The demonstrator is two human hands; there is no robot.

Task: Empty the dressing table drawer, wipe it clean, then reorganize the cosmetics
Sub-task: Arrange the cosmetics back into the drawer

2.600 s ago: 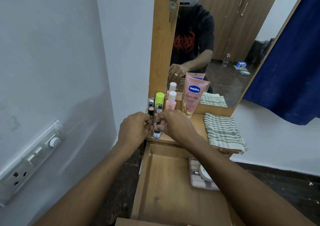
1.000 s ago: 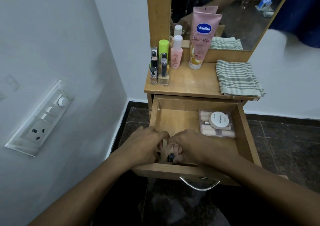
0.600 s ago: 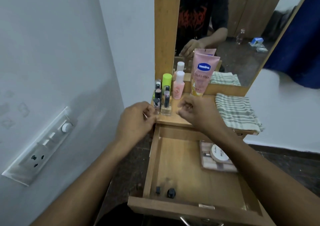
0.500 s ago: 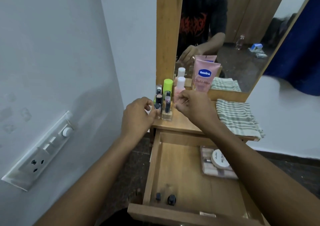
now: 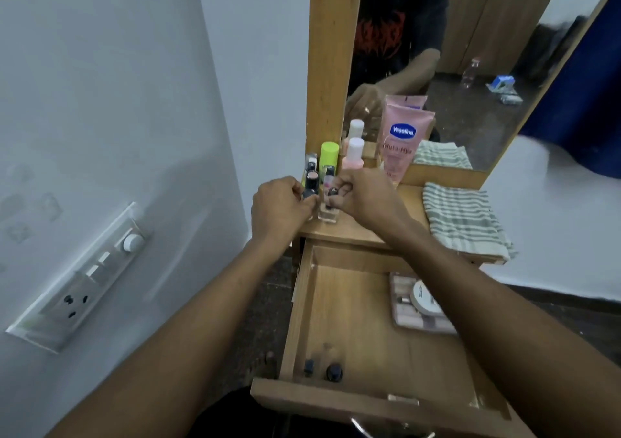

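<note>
The wooden drawer [image 5: 363, 333] is pulled out below the dressing table top. Two small dark-capped bottles [image 5: 321, 369] stand at its front left, and a pink palette with a round white compact [image 5: 421, 306] lies at its right side. A cluster of nail polish bottles stands at the table top's left end. My left hand [image 5: 280, 207] pinches a dark-capped bottle [image 5: 309, 190] there. My right hand [image 5: 361, 192] pinches the cap of the clear nail polish bottle [image 5: 327, 215] beside it.
Behind the cluster stand a green-capped bottle [image 5: 328, 156], a pink bottle [image 5: 354, 153] and a pink Vaseline tube [image 5: 400, 138] against the mirror. A striped cloth [image 5: 465, 221] lies folded on the right. The wall with a switch panel [image 5: 84, 279] is close on the left.
My hands left the two small bottles at the drawer's front and rose to the table top. They now close on two bottles in the cluster.
</note>
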